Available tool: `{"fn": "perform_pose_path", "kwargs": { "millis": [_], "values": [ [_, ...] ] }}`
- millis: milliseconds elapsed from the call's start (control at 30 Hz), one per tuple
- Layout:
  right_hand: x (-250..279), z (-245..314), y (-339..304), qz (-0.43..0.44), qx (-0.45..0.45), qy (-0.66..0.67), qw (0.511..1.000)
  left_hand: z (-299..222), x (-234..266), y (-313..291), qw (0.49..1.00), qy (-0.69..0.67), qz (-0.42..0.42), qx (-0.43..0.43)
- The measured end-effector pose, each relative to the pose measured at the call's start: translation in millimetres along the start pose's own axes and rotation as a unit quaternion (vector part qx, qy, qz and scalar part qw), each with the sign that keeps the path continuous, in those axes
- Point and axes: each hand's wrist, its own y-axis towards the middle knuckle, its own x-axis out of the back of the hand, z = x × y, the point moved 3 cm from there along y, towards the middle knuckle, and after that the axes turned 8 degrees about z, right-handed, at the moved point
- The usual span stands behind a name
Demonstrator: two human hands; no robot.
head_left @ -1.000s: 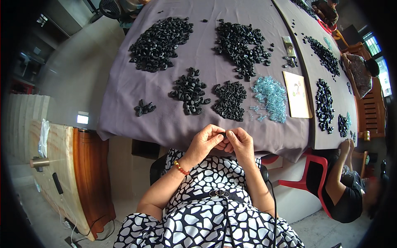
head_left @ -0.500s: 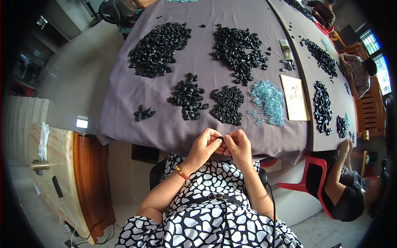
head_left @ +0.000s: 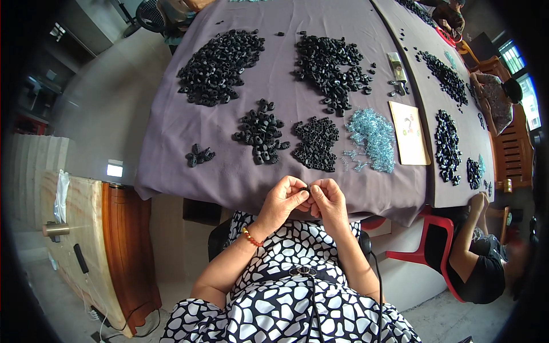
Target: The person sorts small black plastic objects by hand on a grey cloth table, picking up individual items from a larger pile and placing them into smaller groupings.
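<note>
My left hand [head_left: 280, 201] and my right hand [head_left: 331, 204] meet just off the near edge of the table. Pinched between their fingertips is a small black plastic part [head_left: 305, 189], which looks like a piece of a cord lock and is mostly hidden. Beyond my hands lies a heap of small, hollow black parts [head_left: 315, 144]. Left of it is a pile of ribbed black barrel parts [head_left: 261, 136], then a little cluster of black pieces [head_left: 199, 155]. A mound of small bluish springs [head_left: 372, 140] lies to the right.
Two larger heaps of black parts [head_left: 220, 68] [head_left: 330, 71] lie farther back on the grey-purple tablecloth [head_left: 274, 106]. A printed card [head_left: 409, 134] and a clear tube-like item [head_left: 396, 68] are at right. A co-worker [head_left: 477, 251] sits at right on a red chair [head_left: 426, 243].
My hands stay together around the small black part, with only slight finger movement. The whole view has shifted very slightly.
</note>
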Motion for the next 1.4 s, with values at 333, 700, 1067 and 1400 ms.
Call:
{"fn": "perform_pose_path", "kwargs": {
  "millis": [333, 700, 1067, 1400],
  "values": [
    [4, -2, -1, -0.007, -0.026, -0.129, 0.991, -2, 0, -2, 1.000, 0.009, 0.002, -0.005],
    [4, -2, -5, 0.010, -0.031, -0.086, 0.996, 0, 0, -3, 1.000, 0.025, -0.002, -0.002],
    [-2, -10, -8, -0.011, -0.034, -0.014, 0.999, 2, 2, -2, 1.000, -0.005, 0.010, 0.011],
    [-5, 1, -12, -0.073, 0.102, -0.221, 0.967, -8, -10, -8, 0.999, -0.037, -0.009, 0.002]
  ]
}}
